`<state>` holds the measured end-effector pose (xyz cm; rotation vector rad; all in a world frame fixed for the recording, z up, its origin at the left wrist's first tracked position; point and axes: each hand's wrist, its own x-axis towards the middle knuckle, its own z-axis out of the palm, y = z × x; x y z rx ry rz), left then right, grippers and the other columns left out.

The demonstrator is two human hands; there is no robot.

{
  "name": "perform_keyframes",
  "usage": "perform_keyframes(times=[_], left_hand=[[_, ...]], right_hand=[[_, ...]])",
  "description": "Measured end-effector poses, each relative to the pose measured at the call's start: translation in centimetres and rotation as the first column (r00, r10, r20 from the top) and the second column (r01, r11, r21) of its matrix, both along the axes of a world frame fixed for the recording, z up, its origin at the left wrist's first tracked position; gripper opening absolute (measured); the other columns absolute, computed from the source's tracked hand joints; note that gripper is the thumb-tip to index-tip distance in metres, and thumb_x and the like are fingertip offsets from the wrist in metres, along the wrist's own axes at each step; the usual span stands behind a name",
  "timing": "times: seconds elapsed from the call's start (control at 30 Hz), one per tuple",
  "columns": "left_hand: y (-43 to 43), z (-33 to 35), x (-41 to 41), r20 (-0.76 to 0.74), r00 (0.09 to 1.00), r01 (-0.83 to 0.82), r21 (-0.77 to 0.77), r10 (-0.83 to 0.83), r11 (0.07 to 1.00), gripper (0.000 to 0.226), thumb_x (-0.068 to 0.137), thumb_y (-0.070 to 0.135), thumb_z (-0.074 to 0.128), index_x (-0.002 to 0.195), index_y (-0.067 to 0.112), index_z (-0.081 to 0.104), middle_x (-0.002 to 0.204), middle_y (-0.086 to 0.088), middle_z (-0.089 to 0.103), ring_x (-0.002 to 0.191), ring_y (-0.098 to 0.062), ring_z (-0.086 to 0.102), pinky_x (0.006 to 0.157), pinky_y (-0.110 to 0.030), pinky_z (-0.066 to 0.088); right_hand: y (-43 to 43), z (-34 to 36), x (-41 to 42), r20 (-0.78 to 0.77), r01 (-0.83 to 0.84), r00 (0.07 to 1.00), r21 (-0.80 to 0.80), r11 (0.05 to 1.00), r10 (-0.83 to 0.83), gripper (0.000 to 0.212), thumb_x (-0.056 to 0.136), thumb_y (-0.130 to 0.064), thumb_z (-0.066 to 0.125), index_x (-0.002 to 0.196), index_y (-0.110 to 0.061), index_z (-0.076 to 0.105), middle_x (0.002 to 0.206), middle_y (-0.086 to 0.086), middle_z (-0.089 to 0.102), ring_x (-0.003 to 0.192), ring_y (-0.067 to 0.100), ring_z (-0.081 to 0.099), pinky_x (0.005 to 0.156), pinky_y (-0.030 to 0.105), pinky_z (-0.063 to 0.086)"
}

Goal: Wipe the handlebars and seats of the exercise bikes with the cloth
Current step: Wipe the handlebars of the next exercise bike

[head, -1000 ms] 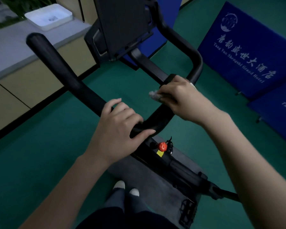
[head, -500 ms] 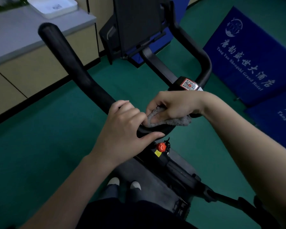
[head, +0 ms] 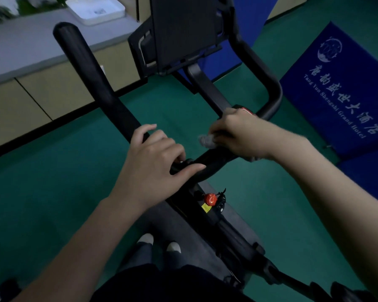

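From the head view, the left hand [head: 153, 168] has its fingers curled over the middle bend of the handlebars [head: 96, 83], thumb tucked beneath, bracing the bike. The right hand [head: 238, 136] is clenched round the bar just to the right of that bend, grasping the grey cloth [head: 206, 140] against it; a tuft of cloth pokes out past the knuckles (this hand is blurred, so the finer grip is unclear). To do this stroke well, I would judge the cloth should wrap fully round the tube and slide with firm pressure out to the right curved end, the left hand steadying, before changing sides. The seat is out of sight. Counted: one bike, one cloth, two hands, one dark screen [head: 183, 29], one red knob [head: 210, 199], one white tray [head: 96, 9] at the desk's [head: 20, 46] far edge, and two blue banners [head: 340, 83] on the green floor [head: 42, 171].
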<state>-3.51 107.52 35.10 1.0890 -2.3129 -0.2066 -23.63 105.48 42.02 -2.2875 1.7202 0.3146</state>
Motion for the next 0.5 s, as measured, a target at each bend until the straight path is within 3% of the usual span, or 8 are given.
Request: perform_keyframes(times=[0.07, 0.1, 0.17, 0.23, 0.33, 0.5], left_hand=[[0.1, 0.0, 0.1, 0.016, 1.000, 0.004, 0.001, -0.004, 1.000, 0.052, 0.086, 0.061, 0.047, 0.069, 0.016, 0.066, 0.067, 0.007, 0.063, 0.079, -0.015, 0.059, 0.106, -0.031, 0.025], [0.2, 0.0, 0.1, 0.027, 1.000, 0.007, 0.002, -0.007, 1.000, 0.052, 0.087, 0.061, 0.046, 0.070, 0.015, 0.066, 0.068, 0.005, 0.063, 0.078, -0.017, 0.059, 0.103, -0.031, 0.028], [0.3, 0.2, -0.1, 0.053, 0.999, 0.007, 0.001, -0.007, 1.000, 0.052, 0.088, 0.060, 0.046, 0.073, 0.014, 0.067, 0.069, 0.004, 0.064, 0.078, -0.018, 0.060, 0.097, -0.031, 0.032], [0.6, 0.4, -0.5, 0.069, 0.997, 0.019, 0.005, -0.019, 1.000, 0.050, 0.089, 0.057, 0.047, 0.076, 0.014, 0.068, 0.071, 0.004, 0.065, 0.077, -0.018, 0.060, 0.094, -0.031, 0.033], [1.3, 0.4, -1.1, 0.075, 0.996, 0.037, 0.018, -0.038, 0.999, 0.044, 0.089, 0.053, 0.049, 0.083, 0.015, 0.071, 0.075, 0.005, 0.067, 0.078, -0.018, 0.061, 0.093, -0.031, 0.035], [1.8, 0.3, -1.4, 0.093, 0.995, 0.030, 0.011, -0.031, 0.999, 0.038, 0.089, 0.047, 0.052, 0.085, 0.015, 0.072, 0.076, 0.005, 0.069, 0.078, -0.018, 0.063, 0.092, -0.031, 0.035]], right_hand=[[2.0, -1.3, -1.1, 0.139, 0.047, 0.990, -0.205, 0.978, -0.019, 0.039, 0.095, -0.034, 0.039, 0.095, -0.006, 0.067, 0.087, 0.012, 0.061, 0.091, 0.029, 0.050, 0.080, 0.042, 0.044], [3.1, -2.2, -1.5, 0.226, 0.090, 0.974, -0.320, 0.943, -0.017, 0.032, 0.097, -0.026, 0.044, 0.096, -0.004, 0.067, 0.084, 0.011, 0.063, 0.091, 0.029, 0.049, 0.079, 0.041, 0.044], [5.2, -4.3, -1.7, 0.387, 0.242, 0.922, -0.508, 0.827, -0.033, 0.016, 0.095, -0.012, 0.057, 0.102, -0.002, 0.067, 0.086, 0.009, 0.067, 0.090, 0.028, 0.051, 0.081, 0.033, 0.044], [6.9, -6.5, -1.4, 0.526, 0.422, 0.848, -0.593, 0.686, -0.067, 0.017, 0.092, -0.007, 0.061, 0.106, -0.002, 0.068, 0.095, 0.005, 0.068, 0.092, 0.023, 0.051, 0.085, 0.021, 0.041], [8.4, -9.3, -0.2, 0.683, 0.627, 0.726, -0.610, 0.484, -0.079, 0.019, 0.090, -0.004, 0.060, 0.107, -0.003, 0.068, 0.097, -0.006, 0.063, 0.090, 0.018, 0.050, 0.085, 0.014, 0.038], [9.4, -11.4, 2.0, 0.870, 0.844, 0.490, -0.460, 0.277, -0.050, 0.018, 0.089, 0.001, 0.058, 0.105, -0.001, 0.066, 0.097, -0.009, 0.059, 0.087, 0.023, 0.058, 0.080, 0.028, 0.046]])
